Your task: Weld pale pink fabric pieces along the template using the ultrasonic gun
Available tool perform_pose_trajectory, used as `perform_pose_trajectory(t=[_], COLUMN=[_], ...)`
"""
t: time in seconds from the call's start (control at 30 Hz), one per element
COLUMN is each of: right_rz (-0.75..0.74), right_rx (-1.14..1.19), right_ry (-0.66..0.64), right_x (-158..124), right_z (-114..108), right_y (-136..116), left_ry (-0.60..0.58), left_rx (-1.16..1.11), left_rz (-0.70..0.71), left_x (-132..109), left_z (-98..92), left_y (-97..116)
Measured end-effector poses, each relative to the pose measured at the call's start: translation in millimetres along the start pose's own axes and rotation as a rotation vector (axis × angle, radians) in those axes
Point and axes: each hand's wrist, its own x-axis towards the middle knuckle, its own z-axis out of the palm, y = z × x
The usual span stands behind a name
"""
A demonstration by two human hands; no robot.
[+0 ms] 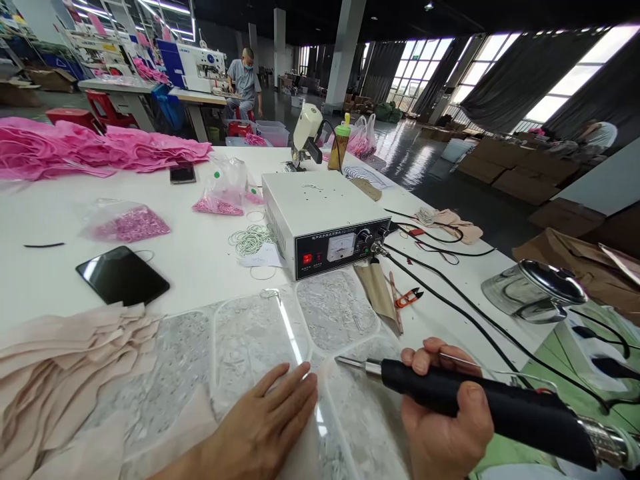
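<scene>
My right hand [445,417] is wrapped round a black handheld welding tool [480,400], whose metal tip [350,363] points left over clear plastic trays [260,333] of small clear rings. My left hand [265,427] lies flat, fingers stretched out, on a beige fabric piece [170,433] beside those trays. A cable runs from the tool to a white control box [325,220] with a dial and red switch. A fanned stack of beige fabric pieces [60,367] lies at my left.
On the white table: a black phone [123,275], bags of pink rings [127,223], white rings [250,239], orange snips [407,297], pink fabric piles [100,147], a bottle [340,141], a metal-lidded jar [535,290]. Another person sits at a sewing machine [200,67] far back.
</scene>
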Motion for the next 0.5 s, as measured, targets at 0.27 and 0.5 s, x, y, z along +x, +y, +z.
perform_pose_trajectory(t=[0.27,0.5], right_rz=[-0.007,-0.03], right_rx=[0.002,0.024], right_ry=[-0.014,-0.005], right_x=[-0.2,1.6], right_z=[0.8,1.7], right_y=[-0.4,-0.7], left_ry=[-0.005,-0.038], left_rx=[-0.03,-0.057], left_rz=[-0.008,-0.018], left_x=[-0.1,4.5], left_z=[0.5,-13.2], left_y=[1.0,-1.0])
